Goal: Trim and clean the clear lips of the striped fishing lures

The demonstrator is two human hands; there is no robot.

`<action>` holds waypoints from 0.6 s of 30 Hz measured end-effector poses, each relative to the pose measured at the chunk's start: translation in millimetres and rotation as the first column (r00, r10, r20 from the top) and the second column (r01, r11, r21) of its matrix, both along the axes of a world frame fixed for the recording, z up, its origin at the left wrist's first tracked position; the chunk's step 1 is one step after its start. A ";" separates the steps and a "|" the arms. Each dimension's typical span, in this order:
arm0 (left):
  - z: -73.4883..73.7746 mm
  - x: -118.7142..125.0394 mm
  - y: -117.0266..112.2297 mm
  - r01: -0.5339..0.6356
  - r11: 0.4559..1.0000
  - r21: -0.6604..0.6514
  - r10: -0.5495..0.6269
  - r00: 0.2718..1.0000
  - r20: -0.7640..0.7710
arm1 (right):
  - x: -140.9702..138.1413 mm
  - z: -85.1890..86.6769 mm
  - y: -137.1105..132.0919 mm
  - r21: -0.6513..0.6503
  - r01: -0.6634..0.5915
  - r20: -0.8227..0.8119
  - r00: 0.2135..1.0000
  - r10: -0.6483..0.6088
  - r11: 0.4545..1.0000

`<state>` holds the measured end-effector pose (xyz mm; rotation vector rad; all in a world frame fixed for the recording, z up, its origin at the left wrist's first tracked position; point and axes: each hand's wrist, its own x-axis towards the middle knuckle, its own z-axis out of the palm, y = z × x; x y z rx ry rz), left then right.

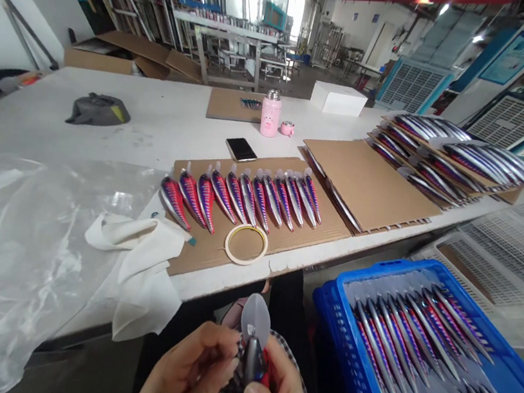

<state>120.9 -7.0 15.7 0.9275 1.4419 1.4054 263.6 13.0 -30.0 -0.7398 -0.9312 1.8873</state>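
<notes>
In my right hand (282,391) is a fishing lure (253,359), dark on the side facing me with some red at its edge. Its clear rounded diving lip (256,316) points up and away from me. My left hand (199,366) is beside the lure, thumb and fingertips pinched together close to its head; whatever they hold is too small or hidden to make out. Ahead, a row of several purple, red and silver lures (242,197) lies on a cardboard sheet (205,257). A roll of tape (246,244) lies flat at that sheet's near edge.
At right stands a blue crate (349,300) of lures in layers. Stacked cardboard sheets (376,180) with lures cover the table's right side. A phone (241,149), pink bottle (270,116) and white box (338,98) are farther back. Plastic sheeting (29,255) and white cloth (146,258) lie left.
</notes>
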 end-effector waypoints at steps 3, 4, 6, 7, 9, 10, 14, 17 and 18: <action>-11.1 2.0 2.1 0.047 0.996 -0.075 -0.047 0.999 0.001 | -1.2 -7.4 -5.6 0.054 0.053 0.086 0.995 -0.057 0.997; -15.1 1.8 2.9 0.068 0.994 -0.091 -0.068 0.998 0.003 | -0.3 -11.9 -7.4 0.061 0.062 0.116 0.991 -0.068 0.996; -22.1 0.7 4.4 0.113 0.988 -0.106 -0.112 0.994 0.018 | 2.2 -22.6 -10.0 0.082 0.071 0.180 0.980 -0.084 0.994; -24.6 -0.1 5.2 0.126 0.987 -0.102 -0.124 0.992 0.022 | 3.3 -27.9 -10.7 0.088 0.072 0.213 0.973 -0.089 0.994; -26.6 -1.2 6.3 0.120 0.991 -0.059 -0.121 0.993 -0.015 | 3.5 -35.0 -10.9 0.080 0.074 0.256 0.962 -0.092 0.994; -26.1 -1.3 6.5 0.108 0.994 -0.017 -0.109 0.992 -0.057 | 2.5 -36.0 -10.6 0.067 0.072 0.249 0.965 -0.087 0.995; -16.5 0.3 3.4 0.092 0.984 0.153 -0.076 0.991 -0.109 | -6.1 -23.6 -7.8 -0.007 -0.018 -0.011 1.000 0.018 1.000; -7.2 0.1 -0.4 0.108 0.982 0.157 -0.126 0.986 0.110 | -9.8 -12.9 -4.0 -0.053 -0.102 -0.146 0.985 0.094 0.993; -4.8 -0.4 -0.9 0.088 0.986 0.140 -0.112 0.978 0.174 | -9.5 -11.9 -2.8 -0.071 -0.113 -0.153 0.983 0.101 0.991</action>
